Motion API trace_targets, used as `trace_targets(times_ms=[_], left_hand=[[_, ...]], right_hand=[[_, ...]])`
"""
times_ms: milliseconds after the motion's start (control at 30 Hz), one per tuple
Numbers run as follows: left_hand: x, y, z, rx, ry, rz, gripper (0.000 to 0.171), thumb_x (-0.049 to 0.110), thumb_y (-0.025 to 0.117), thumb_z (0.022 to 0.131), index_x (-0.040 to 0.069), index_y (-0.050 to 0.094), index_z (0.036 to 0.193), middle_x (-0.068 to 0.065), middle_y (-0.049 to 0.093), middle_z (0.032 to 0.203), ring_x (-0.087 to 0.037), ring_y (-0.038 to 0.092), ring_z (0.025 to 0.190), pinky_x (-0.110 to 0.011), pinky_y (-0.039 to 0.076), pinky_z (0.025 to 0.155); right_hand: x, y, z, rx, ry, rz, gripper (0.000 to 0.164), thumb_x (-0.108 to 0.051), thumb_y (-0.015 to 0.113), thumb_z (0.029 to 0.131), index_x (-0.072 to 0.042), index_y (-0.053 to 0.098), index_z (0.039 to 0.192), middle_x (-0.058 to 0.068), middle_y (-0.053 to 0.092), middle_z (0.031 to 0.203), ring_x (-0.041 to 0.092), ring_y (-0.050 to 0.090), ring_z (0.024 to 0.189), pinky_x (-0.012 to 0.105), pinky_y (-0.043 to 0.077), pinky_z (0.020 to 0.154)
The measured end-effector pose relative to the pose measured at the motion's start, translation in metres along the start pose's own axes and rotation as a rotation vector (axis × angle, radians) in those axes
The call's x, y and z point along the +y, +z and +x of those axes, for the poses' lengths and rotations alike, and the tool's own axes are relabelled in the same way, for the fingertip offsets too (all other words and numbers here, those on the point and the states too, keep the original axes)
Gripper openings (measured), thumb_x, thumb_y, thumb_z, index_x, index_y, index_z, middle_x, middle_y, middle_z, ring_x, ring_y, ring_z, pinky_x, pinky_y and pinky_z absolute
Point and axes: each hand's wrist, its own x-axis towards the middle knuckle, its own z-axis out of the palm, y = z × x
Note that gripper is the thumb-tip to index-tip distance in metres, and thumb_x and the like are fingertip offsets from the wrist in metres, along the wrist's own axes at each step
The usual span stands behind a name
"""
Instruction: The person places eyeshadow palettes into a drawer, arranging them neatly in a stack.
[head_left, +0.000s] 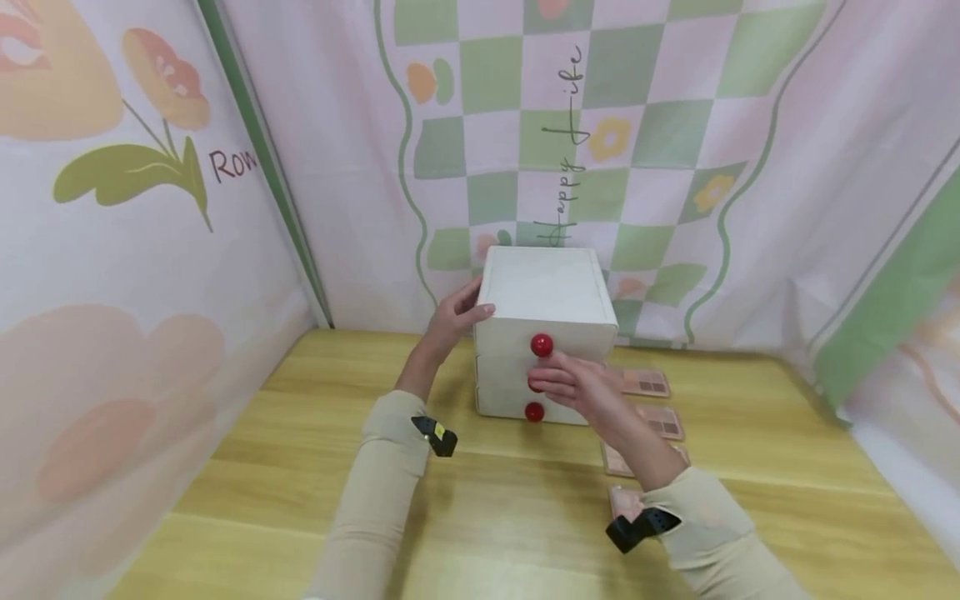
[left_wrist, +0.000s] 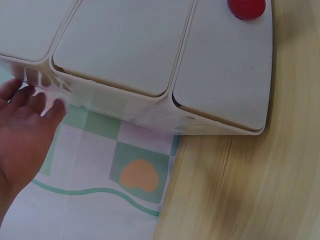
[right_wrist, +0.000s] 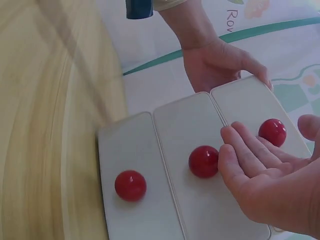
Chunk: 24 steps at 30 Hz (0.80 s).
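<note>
A white three-drawer box (head_left: 547, 283) stands on the table, with a round red knob on each drawer front. My left hand (head_left: 453, 318) rests against the box's left side, its thumb at the upper front edge; the left wrist view shows the fingers (left_wrist: 35, 102) along that side. In front of the drawers is my right hand (head_left: 585, 387), fingers extended. Its fingertips lie between the top knob (right_wrist: 272, 132) and the middle knob (right_wrist: 203, 161), close to the middle one; whether they touch it I cannot tell. The bottom knob (right_wrist: 130, 185) is apart from the hand. All drawers look closed.
Several flat pink palettes, which look like eyeshadow, lie in a column right of the box, such as the far palette (head_left: 652, 382); my right forearm partly covers them. A printed curtain (head_left: 495, 83) hangs close behind the box. The wooden table (head_left: 300, 467) extends to the left.
</note>
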Motion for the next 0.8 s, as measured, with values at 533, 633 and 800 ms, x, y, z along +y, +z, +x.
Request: trace_targets(times_ms=[533, 633, 800], left_hand=[[0.0, 0.006, -0.003, 0.031, -0.02, 0.001, 0.072, 0.024, 0.062, 0.095, 0.016, 0.032, 0.16, -0.01, 0.034, 0.167, -0.028, 0.037, 0.153, -0.043, 0.033, 0.127], [0.001, 0.006, -0.004, 0.023, -0.027, -0.008, 0.072, 0.023, 0.061, 0.096, 0.015, 0.031, 0.16, -0.01, 0.032, 0.168, -0.028, 0.034, 0.155, -0.043, 0.032, 0.128], [0.002, 0.006, -0.004, 0.025, -0.041, -0.011, 0.072, 0.024, 0.06, 0.096, 0.017, 0.029, 0.161, -0.009, 0.031, 0.168, -0.028, 0.032, 0.156, -0.045, 0.03, 0.129]], right_hand=[[0.004, 0.006, 0.021, 0.023, 0.06, 0.269, 0.048, -0.049, 0.04, 0.107, -0.007, 0.056, 0.123, -0.011, 0.078, 0.096, 0.003, 0.073, 0.097, 0.019, 0.057, 0.093], [0.005, 0.008, 0.023, 0.048, 0.065, 0.281, 0.041, -0.049, 0.042, 0.106, -0.012, 0.059, 0.114, -0.011, 0.079, 0.093, 0.003, 0.074, 0.094, 0.02, 0.058, 0.091], [0.005, 0.015, 0.028, 0.085, 0.066, 0.283, 0.048, -0.051, 0.046, 0.104, -0.007, 0.059, 0.118, -0.01, 0.079, 0.091, 0.004, 0.075, 0.092, 0.023, 0.059, 0.095]])
